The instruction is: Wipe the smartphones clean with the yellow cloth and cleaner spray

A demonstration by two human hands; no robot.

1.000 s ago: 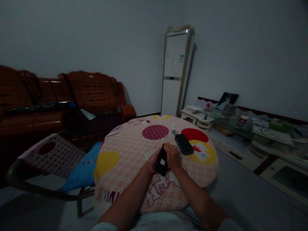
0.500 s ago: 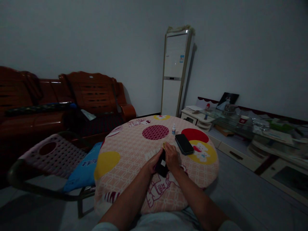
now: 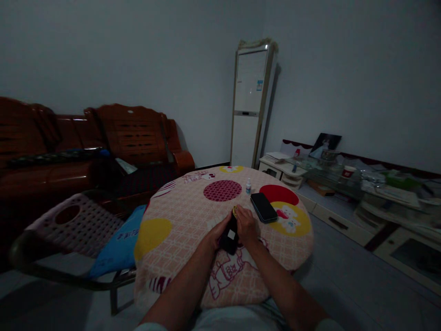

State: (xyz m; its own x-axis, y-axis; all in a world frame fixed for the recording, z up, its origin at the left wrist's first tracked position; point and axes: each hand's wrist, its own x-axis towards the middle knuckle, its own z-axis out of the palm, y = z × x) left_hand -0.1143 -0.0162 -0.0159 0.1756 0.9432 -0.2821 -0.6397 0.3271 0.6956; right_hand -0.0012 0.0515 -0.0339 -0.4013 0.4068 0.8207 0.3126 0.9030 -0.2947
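Note:
My left hand is closed around the left side of a flat, dark oblong object, which has a small white label on its face. Closed fingers of my right hand press on its upper right part, beside a small yellow piece at the top end. Darkness hides exactly what kind of object this is and what the right fingertips pinch. Right of my hands, a black phone-like slab lies on the tablecloth. Behind it a small white bottle with a blue label stands upright.
Under my hands is a round table with a patterned cloth. To the left stand a woven chair with a blue cushion and a wooden sofa. A cluttered glass-topped cabinet runs along the right; a tall air conditioner fills the corner.
The dark object has tilted and shifted slightly between my hands. My right fingers have moved a little down over its upper end. The bottle and the slab have stayed put.

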